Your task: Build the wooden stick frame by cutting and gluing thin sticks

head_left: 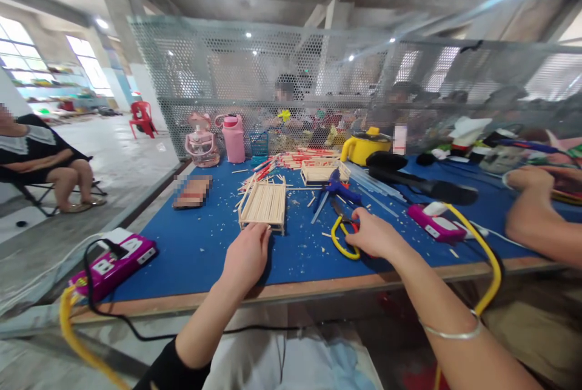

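Observation:
My left hand (248,252) is closed with its fingertips on the near edge of a small bed-shaped frame (264,203) built from thin wooden sticks, which rests on the blue tabletop. My right hand (375,233) grips the handles of a pair of scissors (339,238) with a yellow loop; its fingers partly cover a red part of the handles. The blades point away from me, towards a blue glue gun (335,187). Behind that sits a second small stick frame (322,171).
Loose red-tipped sticks (300,158) lie at the back, near clear glue sticks (375,185). A yellow pot (370,146) and pink bottle (233,138) stand against the mesh screen. Purple power strips (116,262) flank the work area. A co-worker's hands (531,187) are at right.

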Demonstrator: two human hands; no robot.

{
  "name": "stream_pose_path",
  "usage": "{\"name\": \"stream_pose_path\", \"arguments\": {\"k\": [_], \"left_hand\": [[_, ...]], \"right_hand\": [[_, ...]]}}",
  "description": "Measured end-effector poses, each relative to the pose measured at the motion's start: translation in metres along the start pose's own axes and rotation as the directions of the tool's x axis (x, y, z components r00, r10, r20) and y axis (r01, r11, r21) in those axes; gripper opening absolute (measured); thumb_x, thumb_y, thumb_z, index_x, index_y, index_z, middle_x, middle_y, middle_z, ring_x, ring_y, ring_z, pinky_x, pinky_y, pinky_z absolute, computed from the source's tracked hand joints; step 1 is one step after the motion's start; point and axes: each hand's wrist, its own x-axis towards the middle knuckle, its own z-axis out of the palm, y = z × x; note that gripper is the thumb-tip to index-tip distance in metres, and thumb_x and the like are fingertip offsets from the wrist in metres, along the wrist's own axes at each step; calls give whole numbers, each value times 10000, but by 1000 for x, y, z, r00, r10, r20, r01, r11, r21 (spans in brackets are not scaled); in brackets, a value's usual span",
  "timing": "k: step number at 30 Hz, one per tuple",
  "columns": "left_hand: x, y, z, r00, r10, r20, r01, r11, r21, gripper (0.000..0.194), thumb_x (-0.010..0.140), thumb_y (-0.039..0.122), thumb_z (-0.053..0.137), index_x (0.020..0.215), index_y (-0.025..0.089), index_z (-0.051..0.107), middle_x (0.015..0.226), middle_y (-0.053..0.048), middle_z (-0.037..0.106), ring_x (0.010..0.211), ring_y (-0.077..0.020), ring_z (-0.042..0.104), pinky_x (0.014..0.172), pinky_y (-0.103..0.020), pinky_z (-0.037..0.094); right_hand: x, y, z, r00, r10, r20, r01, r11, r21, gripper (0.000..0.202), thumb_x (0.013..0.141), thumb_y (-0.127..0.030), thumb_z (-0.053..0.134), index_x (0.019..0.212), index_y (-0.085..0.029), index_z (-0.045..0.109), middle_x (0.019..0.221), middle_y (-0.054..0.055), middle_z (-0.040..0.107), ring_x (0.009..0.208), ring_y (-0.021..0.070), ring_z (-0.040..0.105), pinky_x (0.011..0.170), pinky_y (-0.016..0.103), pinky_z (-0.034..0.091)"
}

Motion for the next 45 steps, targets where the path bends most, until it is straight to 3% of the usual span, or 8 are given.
{"name": "stream_pose_path", "arguments": {"k": [3,5,10,14,20,25,30,45], "left_hand": [[-5,-1,1,999,-10,-47,5,995,-102,302,951,292,362,983,194,646,999,-89,696,917,-228,633,790,-316,446],[-11,3,1,997,-57,-43,40,947,-318,307,942,348,390,1014,198,648,906,-70,694,847,-209,631,730,-289,443],[-15,21,-1,935,-129,329,351,441,-826,378,861,506,487,931,163,629,538,64,421,433,-71,337,427,-192,228],[-8,32,-3,915,-64,399,401,258,-879,375,815,509,556,920,153,617,560,70,437,411,-38,239,399,-180,155],[-4,43,-6,947,-26,321,312,316,-896,348,836,477,569,924,147,631,573,49,517,433,-41,300,416,-179,205],[-8,48,-14,986,-51,157,162,482,-861,285,852,406,574,909,145,673,659,-7,646,571,-96,525,529,-200,385],[-11,48,-15,998,-44,48,65,578,-814,197,856,300,573,829,148,695,741,-32,715,715,-140,633,692,-229,485],[-18,45,-8,989,-99,-113,-26,626,-779,157,804,187,627,897,193,753,867,-8,767,786,-156,693,721,-234,533]], "right_hand": [[-12,13,-1,1000,-3,12,2,997,83,460,667,-257,622,1100,-165,496,725,31,636,606,187,600,523,264,379],[-24,24,3,999,-35,38,21,951,309,424,685,-210,582,1091,-168,468,652,-27,573,530,140,547,493,241,379],[-57,32,11,999,-2,-36,32,508,861,444,696,-317,680,1084,-215,491,643,-74,501,470,83,466,424,192,335],[-73,14,8,989,-117,-92,131,392,911,512,723,-405,706,1150,-207,502,613,-86,421,431,56,377,392,184,306],[-77,-23,11,921,-381,-80,300,563,770,432,808,-346,611,1206,-249,473,793,-19,519,588,112,521,507,232,488],[-84,-44,13,855,-505,-116,466,652,598,522,777,-391,664,1211,-208,440,987,55,591,839,187,575,747,322,518],[-88,-47,15,838,-528,-137,517,689,508,629,735,-415,711,1249,-201,418,1153,111,568,945,230,584,822,370,498],[-91,-55,17,799,-564,-207,600,727,334,817,662,-492,750,1305,-159,374,1255,181,500,1154,331,476,978,528,392]]}}
